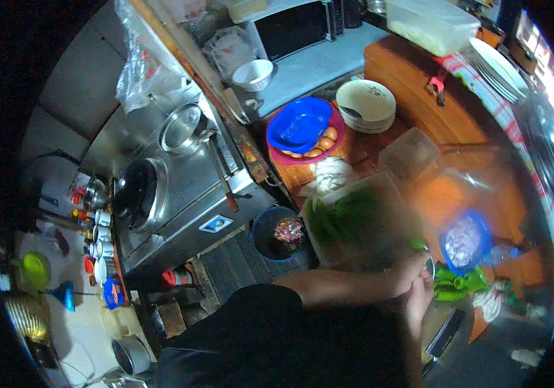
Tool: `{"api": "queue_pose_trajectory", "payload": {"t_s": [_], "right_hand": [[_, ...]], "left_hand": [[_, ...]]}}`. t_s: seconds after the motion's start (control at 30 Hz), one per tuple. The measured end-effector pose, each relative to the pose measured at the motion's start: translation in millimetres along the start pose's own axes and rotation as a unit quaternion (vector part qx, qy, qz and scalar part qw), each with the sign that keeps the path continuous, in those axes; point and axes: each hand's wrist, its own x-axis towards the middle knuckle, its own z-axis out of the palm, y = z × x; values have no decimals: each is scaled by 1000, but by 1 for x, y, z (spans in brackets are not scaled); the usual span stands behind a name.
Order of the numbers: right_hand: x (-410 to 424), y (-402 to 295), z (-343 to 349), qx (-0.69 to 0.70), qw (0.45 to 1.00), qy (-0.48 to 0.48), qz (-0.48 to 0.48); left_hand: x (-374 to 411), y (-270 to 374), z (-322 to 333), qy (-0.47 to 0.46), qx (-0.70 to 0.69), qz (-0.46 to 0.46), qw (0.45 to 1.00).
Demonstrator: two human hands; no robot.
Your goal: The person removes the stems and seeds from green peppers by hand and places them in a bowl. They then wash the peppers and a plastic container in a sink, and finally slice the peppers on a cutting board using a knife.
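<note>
My left hand [405,275] reaches across from the left, blurred, beside a green pepper [418,243]. My right hand [419,295] comes up from below and touches it; its fingers are bent. A thin, shiny metal edge [432,267] shows just right of the hands; which hand holds it is unclear. Further right lie several green peppers [455,285], below a blue basket [462,242] of pale, cut pieces. Left of the hands stands a clear plastic container [354,218] with long green peppers inside. A dark-handled knife [444,334] lies on a board below the hands.
A dark bucket [267,245] with scraps stands left of the container. Beyond are brown eggs [326,143] under a blue basket [299,123], stacked bowls [367,104] and an empty plastic box [409,153]. A steel stove with a wok [136,194] stands at left; a cloth [490,300] lies at right.
</note>
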Motion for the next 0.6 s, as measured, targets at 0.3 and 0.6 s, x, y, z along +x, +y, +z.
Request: {"api": "queue_pose_trajectory", "payload": {"t_s": [0.3, 0.6], "right_hand": [[10, 34, -18, -109, 993, -18, 46], [1, 1, 24, -371, 928, 20, -21]], "left_hand": [[20, -47, -16, -24, 50, 73, 996], [-10, -3, -10, -51, 98, 96, 989]]}}
